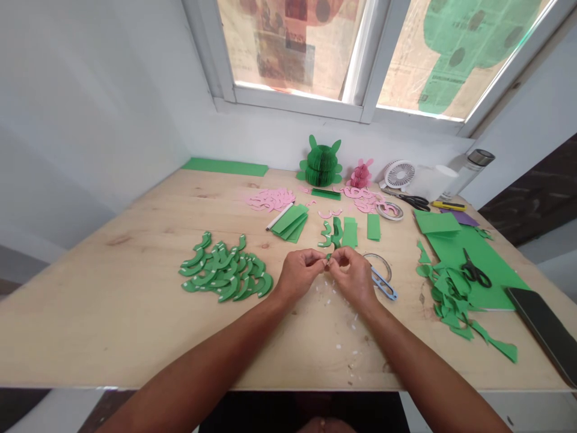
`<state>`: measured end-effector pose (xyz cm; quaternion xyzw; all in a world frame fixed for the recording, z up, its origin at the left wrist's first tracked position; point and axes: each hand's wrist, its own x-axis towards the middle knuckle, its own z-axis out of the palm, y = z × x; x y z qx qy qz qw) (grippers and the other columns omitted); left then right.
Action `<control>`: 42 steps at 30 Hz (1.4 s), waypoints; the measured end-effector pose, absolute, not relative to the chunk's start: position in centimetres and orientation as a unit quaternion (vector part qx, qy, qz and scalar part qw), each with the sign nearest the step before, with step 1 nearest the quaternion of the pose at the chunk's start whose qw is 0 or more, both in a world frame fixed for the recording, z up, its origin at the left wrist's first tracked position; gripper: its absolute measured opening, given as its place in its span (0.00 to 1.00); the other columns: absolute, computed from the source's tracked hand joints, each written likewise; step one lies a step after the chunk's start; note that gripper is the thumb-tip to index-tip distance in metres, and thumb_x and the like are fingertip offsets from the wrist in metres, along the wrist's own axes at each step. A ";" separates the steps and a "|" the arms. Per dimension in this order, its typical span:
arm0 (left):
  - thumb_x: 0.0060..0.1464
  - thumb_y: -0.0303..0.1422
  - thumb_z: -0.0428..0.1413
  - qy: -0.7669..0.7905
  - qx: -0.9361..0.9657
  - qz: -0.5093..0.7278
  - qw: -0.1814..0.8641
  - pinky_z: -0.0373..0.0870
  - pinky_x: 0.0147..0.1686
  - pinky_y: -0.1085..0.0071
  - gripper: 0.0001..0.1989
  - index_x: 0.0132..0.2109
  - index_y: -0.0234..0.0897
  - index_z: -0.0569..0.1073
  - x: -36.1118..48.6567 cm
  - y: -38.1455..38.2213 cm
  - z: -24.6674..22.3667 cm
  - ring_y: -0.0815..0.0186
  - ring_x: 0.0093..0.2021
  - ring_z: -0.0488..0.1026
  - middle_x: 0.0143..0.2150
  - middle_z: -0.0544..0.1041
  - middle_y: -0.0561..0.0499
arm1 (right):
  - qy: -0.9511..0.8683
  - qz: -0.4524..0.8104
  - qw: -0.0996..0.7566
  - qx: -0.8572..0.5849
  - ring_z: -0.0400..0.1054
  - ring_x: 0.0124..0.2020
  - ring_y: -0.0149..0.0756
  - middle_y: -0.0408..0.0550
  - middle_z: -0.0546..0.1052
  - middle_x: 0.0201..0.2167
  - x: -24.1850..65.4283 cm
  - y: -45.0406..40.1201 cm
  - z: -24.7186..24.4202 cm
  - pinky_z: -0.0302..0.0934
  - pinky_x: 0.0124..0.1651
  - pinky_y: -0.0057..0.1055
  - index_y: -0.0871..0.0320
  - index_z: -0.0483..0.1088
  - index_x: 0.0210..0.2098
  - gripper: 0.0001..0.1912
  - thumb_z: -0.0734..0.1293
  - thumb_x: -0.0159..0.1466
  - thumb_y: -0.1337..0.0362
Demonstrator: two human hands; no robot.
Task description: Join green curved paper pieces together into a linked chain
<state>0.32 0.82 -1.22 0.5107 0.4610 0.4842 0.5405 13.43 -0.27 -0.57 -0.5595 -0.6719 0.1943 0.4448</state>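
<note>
My left hand [300, 269] and my right hand [350, 272] meet at the middle of the table, both pinching a small green paper piece [329, 257] between the fingertips. Most of that piece is hidden by the fingers. Just beyond it lie a few curved green paper pieces [336, 230]. A large pile of curved green paper pieces [225, 270] with white strips on them sits left of my left hand. Beside my right hand are a blue cutter [384, 285] and a roll of tape [378, 266]. Tiny white scraps are scattered under my hands.
Folded green papers [291, 222], a pen [278, 217] and pink paper curves [271, 199] lie farther back. A green honeycomb paper figure [321, 163] stands by the wall. At right are green sheets [484, 270], black scissors [475, 272], green scraps [451, 294] and a phone [543, 331].
</note>
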 end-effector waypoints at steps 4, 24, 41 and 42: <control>0.40 0.33 0.59 0.462 0.518 0.480 0.536 0.67 0.28 0.74 0.07 0.26 0.31 0.76 0.2 0.8 -1.4 0.67 0.27 0.72 0.24 0.77 0.50 | -0.648 0.231 0.445 -0.573 0.65 0.24 0.32 0.42 0.72 0.21 13.3 -0.3 -0.3 0.60 0.30 0.28 0.57 0.66 0.23 0.02 0.62 0.52 0.68; 0.38 0.34 0.61 0.436 0.412 0.503 0.623 0.66 0.27 0.74 0.09 0.28 0.32 0.75 0.2 0.8 -0.3 0.71 0.23 0.69 0.23 0.77 0.49 | -0.495 0.379 0.556 -0.550 0.66 0.27 0.32 0.47 0.73 0.30 14.2 1.0 -1.2 0.60 0.29 0.28 0.60 0.67 0.41 0.17 0.66 0.54 0.58; 0.41 0.34 0.62 0.367 0.422 0.494 0.666 0.65 0.29 0.73 0.10 0.31 0.32 0.76 0.2 0.8 -0.9 0.70 0.27 0.70 0.25 0.77 0.49 | -0.372 0.640 0.558 -0.375 0.61 0.22 0.27 0.40 0.71 0.19 13.9 0.4 -0.6 0.56 0.31 0.27 0.58 0.69 0.22 0.08 0.72 0.50 0.63; 0.40 0.34 0.62 0.370 0.417 0.495 0.667 0.65 0.29 0.73 0.10 0.31 0.32 0.75 0.2 0.8 -0.8 0.70 0.26 0.70 0.25 0.77 0.49 | -0.373 0.634 0.560 -0.380 0.61 0.22 0.27 0.40 0.71 0.19 13.9 0.4 -0.6 0.55 0.30 0.27 0.58 0.69 0.21 0.09 0.72 0.49 0.63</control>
